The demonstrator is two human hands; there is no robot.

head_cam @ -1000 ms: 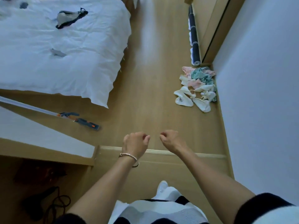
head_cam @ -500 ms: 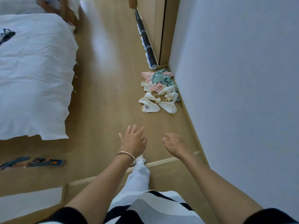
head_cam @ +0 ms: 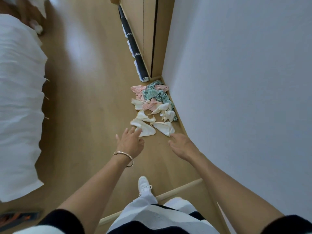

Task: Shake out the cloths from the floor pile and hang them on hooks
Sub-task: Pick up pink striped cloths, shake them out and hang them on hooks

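The left hand (head_cam: 130, 143) is stretched forward and down, back upward, its fingers (head_cam: 127, 132) straight and spread. The right hand (head_cam: 183, 146) is level with it, just right of those fingers, forefinger straight ahead, thumb apart to the left, the other fingers loosely extended.

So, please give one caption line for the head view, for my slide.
Left hand and right hand, both open, reach toward the cloth pile on the wooden floor by the wall.
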